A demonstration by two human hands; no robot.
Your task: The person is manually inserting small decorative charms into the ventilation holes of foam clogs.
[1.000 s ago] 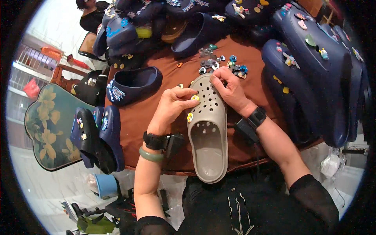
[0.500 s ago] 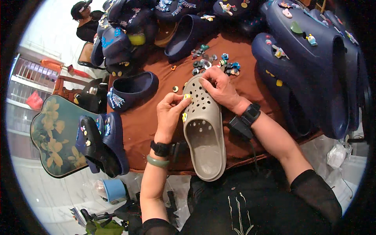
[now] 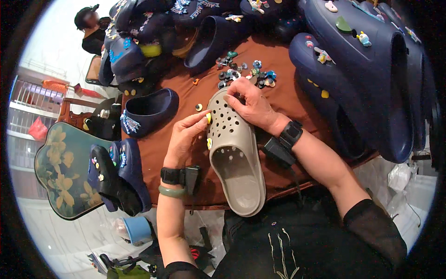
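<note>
In the head view, the gray clog (image 3: 231, 136) lies sole down on the brown-covered table (image 3: 278, 56), its long axis running away from the body, heel near the table's front edge, toe at the far end and leaning slightly left. The left hand (image 3: 182, 138) is beside its left flank; its grip is closed to a fingertip pinch, thumb against forefinger, on a small yellow charm (image 3: 209, 117). That charm sits at the left margin of the perforated upper, so the rows of holes lie just right of the pinch; at this size I can't tell whether the charm touches the clog. The left hand is the nearer one to that margin.

The right hand (image 3: 253, 106) comes in from the right and has its grip closed about the toe, thumb on top, fingers bent at the front. Another charm (image 3: 210, 143) sits on the clog's left side, nearer the heel than the pinch. Beyond the toe, close to the right hand, is a loose pile of charms (image 3: 227, 74).
</note>
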